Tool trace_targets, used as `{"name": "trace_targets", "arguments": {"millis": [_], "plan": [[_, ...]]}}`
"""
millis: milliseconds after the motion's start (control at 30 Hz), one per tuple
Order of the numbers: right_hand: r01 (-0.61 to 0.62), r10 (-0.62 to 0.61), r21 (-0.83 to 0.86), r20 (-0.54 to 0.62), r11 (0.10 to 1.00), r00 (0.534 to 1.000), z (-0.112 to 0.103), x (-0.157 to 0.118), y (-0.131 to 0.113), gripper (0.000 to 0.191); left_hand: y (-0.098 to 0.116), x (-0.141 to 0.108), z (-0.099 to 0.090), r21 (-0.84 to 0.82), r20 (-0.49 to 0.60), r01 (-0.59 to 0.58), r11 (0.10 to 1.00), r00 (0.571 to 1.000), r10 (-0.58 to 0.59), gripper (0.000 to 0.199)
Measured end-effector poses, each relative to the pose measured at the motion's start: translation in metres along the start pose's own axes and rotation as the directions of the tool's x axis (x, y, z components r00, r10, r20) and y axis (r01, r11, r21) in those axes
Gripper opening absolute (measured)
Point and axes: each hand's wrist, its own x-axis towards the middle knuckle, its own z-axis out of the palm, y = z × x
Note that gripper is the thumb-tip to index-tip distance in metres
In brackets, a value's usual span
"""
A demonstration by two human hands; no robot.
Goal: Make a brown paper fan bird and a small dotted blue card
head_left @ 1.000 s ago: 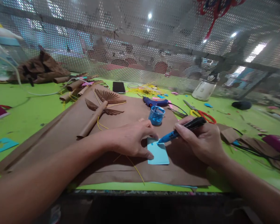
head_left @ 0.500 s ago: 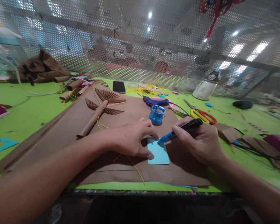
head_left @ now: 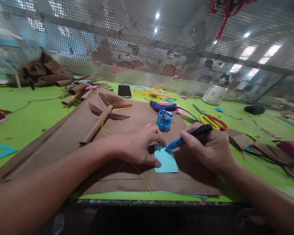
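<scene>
A small light blue paper (head_left: 167,162), apparently a stack of sheets, lies on the brown paper (head_left: 127,186). My left hand (head_left: 139,145) holds it down, with the thumb on its left edge and fingertips at its top. In my right hand (head_left: 208,147) is a blue marker (head_left: 189,137) with a black rear end, its tip touching the upper part of the sheet. A short blue mark shows left of the tip. Just beyond my hands stands an open jar of blue paint (head_left: 164,120). A brown paper tube with fan-folded paper wings (head_left: 98,125) lies to the left.
A blue glue gun (head_left: 163,106), scissors (head_left: 212,121) and a white bottle (head_left: 215,93) are behind the jar. A phone (head_left: 124,91) and yellow strings (head_left: 158,93) lie at the back. Perforated metal mesh (head_left: 142,39) rises behind the green table (head_left: 46,114).
</scene>
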Motion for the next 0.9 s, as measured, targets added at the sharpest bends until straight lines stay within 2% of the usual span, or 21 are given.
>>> {"name": "trace_targets", "arguments": {"millis": [200,400,500,667,767,900], "plan": [[-0.022,0.022,0.012,-0.011,1.000,1.000,-0.002,0.000,-0.004,0.022,0.000,0.000,0.000,0.004,0.001,-0.006,1.000,1.000,0.006,0.045],[-0.150,0.158,0.072,-0.125,0.986,0.980,-0.006,0.000,-0.004,0.020,0.000,0.000,0.000,-0.019,0.000,0.001,1.000,1.000,-0.001,0.048],[-0.190,0.228,0.209,-0.174,0.959,0.958,-0.006,0.002,-0.001,0.021,0.000,-0.001,0.000,-0.029,-0.005,0.000,1.000,1.000,0.000,0.049],[-0.171,0.307,0.451,-0.250,0.876,0.918,-0.010,0.015,0.008,0.019,-0.001,-0.002,0.000,-0.049,-0.016,0.013,0.999,1.000,-0.014,0.051],[-0.169,0.305,0.453,-0.246,0.876,0.920,-0.015,0.029,0.015,0.019,-0.001,-0.003,-0.001,-0.074,-0.011,0.029,0.997,0.999,-0.030,0.053],[-0.146,0.244,0.375,-0.228,0.915,0.943,-0.013,0.049,0.021,0.023,0.002,-0.004,-0.003,-0.051,-0.013,0.022,0.998,1.000,-0.022,0.050]]}}
